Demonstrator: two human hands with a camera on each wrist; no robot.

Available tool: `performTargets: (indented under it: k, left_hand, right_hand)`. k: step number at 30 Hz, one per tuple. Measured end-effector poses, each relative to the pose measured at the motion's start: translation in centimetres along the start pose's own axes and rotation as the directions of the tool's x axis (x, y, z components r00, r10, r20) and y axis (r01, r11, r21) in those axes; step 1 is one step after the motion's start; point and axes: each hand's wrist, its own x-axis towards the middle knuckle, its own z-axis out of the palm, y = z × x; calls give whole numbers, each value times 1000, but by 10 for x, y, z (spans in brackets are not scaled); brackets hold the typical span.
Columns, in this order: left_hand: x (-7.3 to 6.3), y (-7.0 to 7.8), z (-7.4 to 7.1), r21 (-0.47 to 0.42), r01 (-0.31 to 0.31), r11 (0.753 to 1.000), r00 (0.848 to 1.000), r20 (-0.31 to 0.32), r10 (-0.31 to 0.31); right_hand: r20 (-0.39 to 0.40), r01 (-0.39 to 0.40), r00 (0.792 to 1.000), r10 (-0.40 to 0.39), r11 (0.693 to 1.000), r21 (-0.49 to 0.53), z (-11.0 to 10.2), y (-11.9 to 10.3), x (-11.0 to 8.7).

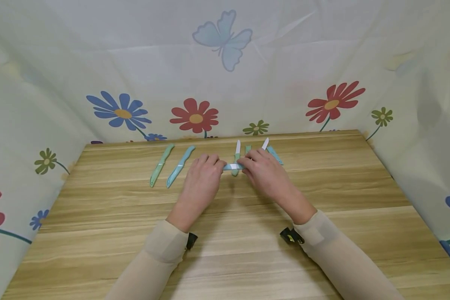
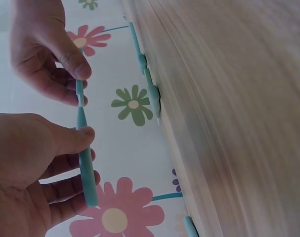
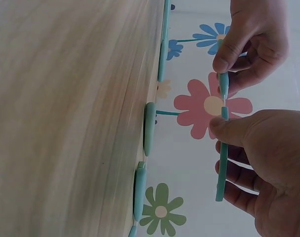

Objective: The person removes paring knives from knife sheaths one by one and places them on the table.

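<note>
Knife handle (image 2: 86, 168): pinched in left hand (image 1: 203, 174), likely for steadiness
Sheath (image 3: 223, 160): pinched in right hand (image 1: 268, 174), likely for alignment

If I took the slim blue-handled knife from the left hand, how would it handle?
The slim blue-handled knife is probably light, being so thin, and likely stiff, since its handle looks straight in the left hand. Looking smooth, it may feel slippery too.

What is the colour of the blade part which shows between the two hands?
White; the held blade shows best in the head view.
</note>
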Motion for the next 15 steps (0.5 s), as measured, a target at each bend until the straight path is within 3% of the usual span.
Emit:
performTargets:
  k: [15]
  left_hand:
    - [0, -1, 0, 7, 21, 1000, 1000, 6, -21]
  right_hand:
    - [-10, -3, 1000, 3, 1000, -6, 2, 2, 0]
